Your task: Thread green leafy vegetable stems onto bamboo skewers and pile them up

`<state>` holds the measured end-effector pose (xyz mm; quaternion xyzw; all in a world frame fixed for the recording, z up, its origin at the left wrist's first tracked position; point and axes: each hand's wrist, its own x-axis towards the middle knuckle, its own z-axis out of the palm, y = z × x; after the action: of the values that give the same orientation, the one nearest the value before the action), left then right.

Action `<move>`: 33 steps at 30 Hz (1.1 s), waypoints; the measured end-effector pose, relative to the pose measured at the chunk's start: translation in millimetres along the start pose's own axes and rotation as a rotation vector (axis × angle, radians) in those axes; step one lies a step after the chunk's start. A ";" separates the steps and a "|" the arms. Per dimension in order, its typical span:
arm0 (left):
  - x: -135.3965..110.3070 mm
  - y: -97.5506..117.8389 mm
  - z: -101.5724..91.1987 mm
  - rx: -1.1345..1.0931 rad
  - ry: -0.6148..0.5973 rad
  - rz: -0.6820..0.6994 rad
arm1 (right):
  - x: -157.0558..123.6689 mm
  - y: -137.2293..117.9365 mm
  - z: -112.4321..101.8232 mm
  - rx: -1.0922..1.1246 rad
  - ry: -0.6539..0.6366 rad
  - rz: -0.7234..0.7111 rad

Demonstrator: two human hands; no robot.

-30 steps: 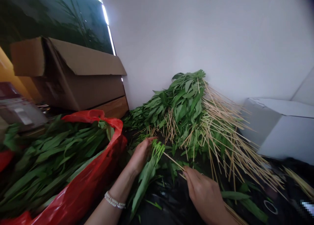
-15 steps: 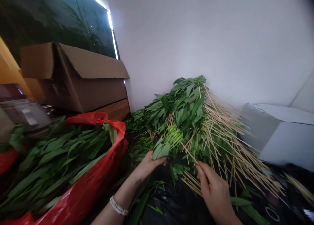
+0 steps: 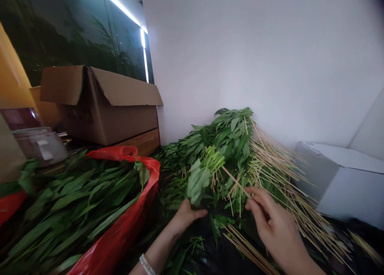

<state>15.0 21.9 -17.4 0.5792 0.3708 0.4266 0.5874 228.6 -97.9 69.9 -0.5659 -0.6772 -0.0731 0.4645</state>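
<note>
A bamboo skewer (image 3: 234,177) is pinched between the thumb and fingers of my right hand (image 3: 277,223). Its far end enters a bunch of green leafy stems (image 3: 204,173), whose leaves hang toward my left hand (image 3: 184,218). The thumb of that hand is stretched out, away from the leaves; its other fingers are partly hidden behind the leaf tips. Behind the bunch rises a heap of similar skewered greens (image 3: 222,129), with many bare skewer ends (image 3: 279,167) fanning out to the right. Several loose skewers (image 3: 247,249) lie below my hands.
A red plastic bag (image 3: 144,199) full of long leaves (image 3: 66,199) stands at the left. Behind it are an open cardboard box (image 3: 126,121) and a clear jar (image 3: 45,147). White boxes (image 3: 348,187) sit at the right, and black plastic (image 3: 207,255) covers the surface. A white wall rises behind.
The skewered bunch has risen away from my left hand, and its leaves now hang more upright. My right hand still pinches the skewer and has moved slightly right. The view has tilted up.
</note>
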 end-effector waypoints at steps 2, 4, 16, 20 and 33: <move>1.8 -6.8 -0.5 0.051 -0.025 -0.035 | 23.8 -6.9 -3.3 0.032 -0.034 0.022; 4.6 -14.4 -0.9 0.087 -0.046 -0.053 | 47.7 -13.5 4.2 0.066 -0.107 -0.004; 6.0 -19.4 3.1 0.028 -0.068 -0.064 | 197.2 -2.0 152.1 0.059 -0.095 -0.005; 6.4 -16.8 1.6 0.011 -0.069 -0.073 | 212.5 29.0 179.9 -0.078 -0.168 0.214; 8.4 -21.3 -0.5 -0.051 -0.065 -0.069 | 203.3 35.5 181.1 -0.336 -0.590 0.315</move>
<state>19.1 30.6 -38.1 0.5645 0.3601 0.3964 0.6282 173.9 169.6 98.5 -0.7284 -0.6650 0.0555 0.1553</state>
